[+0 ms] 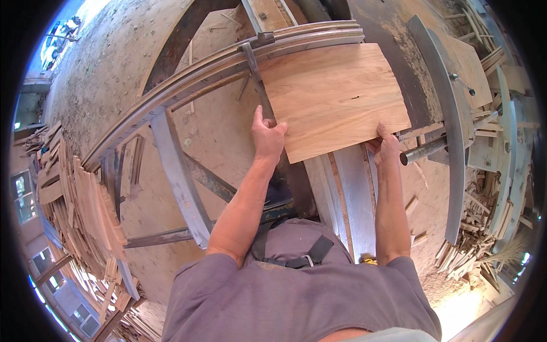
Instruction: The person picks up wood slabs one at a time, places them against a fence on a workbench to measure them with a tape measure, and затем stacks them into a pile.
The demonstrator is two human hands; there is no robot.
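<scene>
While both hands press on the near edge of the wooden board, the grip is only a light one: the left hand lies at the near left corner with its fingers on top of the wood and its thumb against the edge, and the right hand holds the near right corner, fingers curled over it. The board lies flat on the metal table of a sawing machine, its far edge close to the curved metal rails and its right side next to the dark, dusty plate. I judge that the board could turn or slip sideways, because only 2 corners are held and the metal under it looks smooth; if a blade is near, which I cannot see, the fingers at the edge would be exposed. The round steel pipe sticks out just beside the right hand and could catch the wrist or the corner of the wood. A long grey steel bar runs along the right side and limits movement there. Stacks of thin planks stand to the left, and loose offcuts lie on the right, on the ground covered with sawdust, where a foot could slide.
</scene>
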